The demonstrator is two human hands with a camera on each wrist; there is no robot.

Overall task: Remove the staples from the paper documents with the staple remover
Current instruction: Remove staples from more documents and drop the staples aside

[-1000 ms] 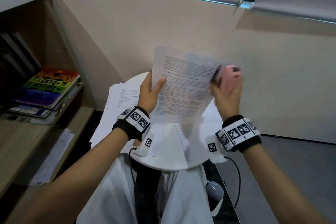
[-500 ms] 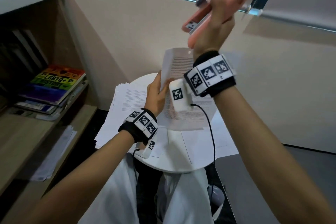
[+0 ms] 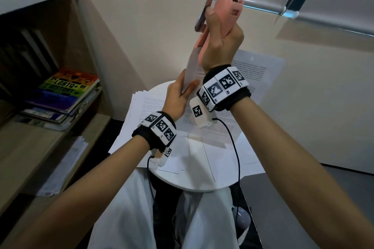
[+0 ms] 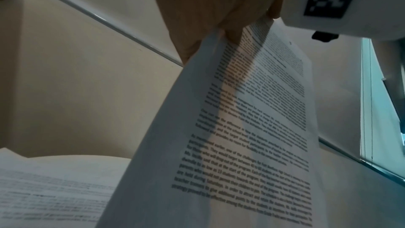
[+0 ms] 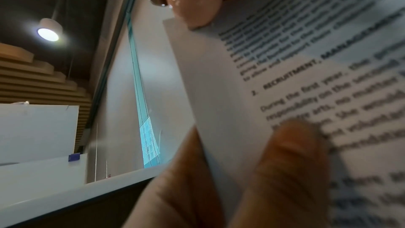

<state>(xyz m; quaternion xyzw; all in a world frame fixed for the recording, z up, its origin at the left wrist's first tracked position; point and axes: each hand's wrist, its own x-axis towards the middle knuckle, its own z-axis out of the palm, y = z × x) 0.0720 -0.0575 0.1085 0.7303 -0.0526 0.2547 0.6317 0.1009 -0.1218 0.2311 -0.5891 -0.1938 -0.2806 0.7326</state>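
Observation:
My right hand [image 3: 220,34] grips a pink staple remover [image 3: 226,12] and holds it raised in front of the wall, its lower end at the top left corner of a printed paper document [image 3: 261,79]. My left hand [image 3: 178,97] pinches the document's left edge, thumb on the front. The left wrist view shows the document [image 4: 241,136] hanging from my left hand [image 4: 214,6]. In the right wrist view the staple remover [image 5: 192,3] meets the top of the document [image 5: 285,75], and a thumb [image 5: 291,153] presses on the page. No staple can be made out.
Below my hands is a small round white table [image 3: 194,184] with loose printed sheets [image 3: 141,111] spread over it and past its left edge. To the left, a wooden shelf holds stacked books [image 3: 66,91]. A wall stands close behind.
My right hand has lifted the staple remover from the document's top right corner to high above its top left corner. The left hand keeps its hold, and the page has turned partly edge-on.

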